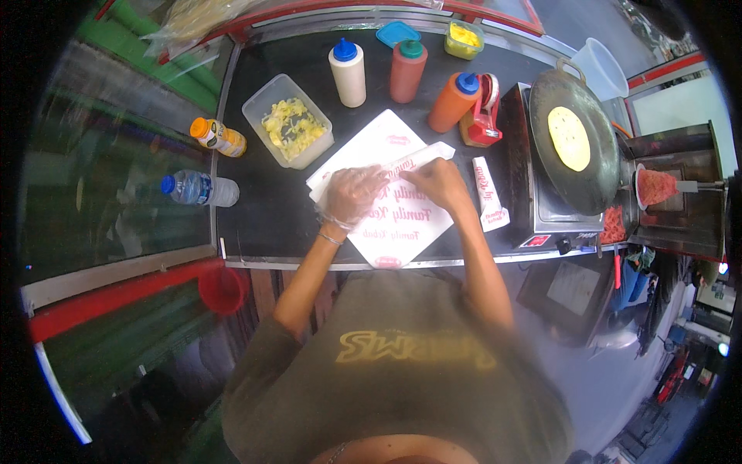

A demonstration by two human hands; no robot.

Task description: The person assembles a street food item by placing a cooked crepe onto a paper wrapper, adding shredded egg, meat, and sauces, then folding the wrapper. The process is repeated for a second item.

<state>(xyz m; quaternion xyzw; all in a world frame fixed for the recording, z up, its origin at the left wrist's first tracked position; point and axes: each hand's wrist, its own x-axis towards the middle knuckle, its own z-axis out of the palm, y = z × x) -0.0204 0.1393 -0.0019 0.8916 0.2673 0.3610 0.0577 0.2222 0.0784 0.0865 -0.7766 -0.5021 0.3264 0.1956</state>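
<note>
At the centre of the frame, a white printed paper roll [410, 162] is held in the grip of a plastic-gloved left hand [354, 193] and a right hand [440, 184], above white paper sheets [398, 220] on a dark tabletop [267, 224]; at upper right, a flatbread [569, 138] lies in a round pan [583, 193]

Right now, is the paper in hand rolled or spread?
Rolled: the paper forms a narrow tube over flat sheets; whether completely rolled, I cannot tell.
</note>
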